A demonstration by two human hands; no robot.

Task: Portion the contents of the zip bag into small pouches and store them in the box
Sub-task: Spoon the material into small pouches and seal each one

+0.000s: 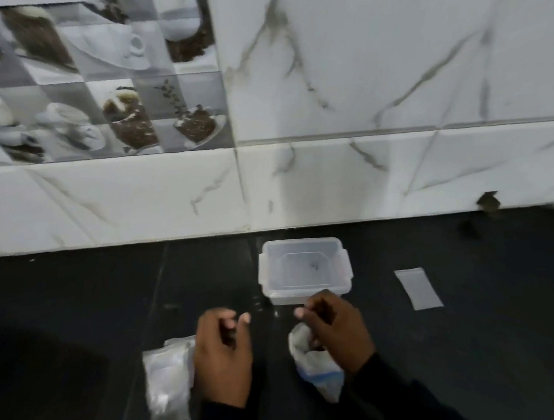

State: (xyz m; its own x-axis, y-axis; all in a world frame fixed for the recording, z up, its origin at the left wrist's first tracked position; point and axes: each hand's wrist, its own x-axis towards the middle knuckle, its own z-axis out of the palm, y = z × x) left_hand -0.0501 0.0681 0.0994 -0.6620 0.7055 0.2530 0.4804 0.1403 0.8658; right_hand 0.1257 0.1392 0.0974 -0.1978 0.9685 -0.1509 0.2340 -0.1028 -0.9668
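a person's right hand (336, 329) grips the limp zip bag (318, 369) by its bunched neck on the dark bench (78, 308), before the empty box (303, 269). the left hand (222, 353), half curled, holds nothing, beside soft, light pouches (168, 380).

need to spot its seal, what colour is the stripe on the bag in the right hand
Blue, on the zip bag; seen in the head view.
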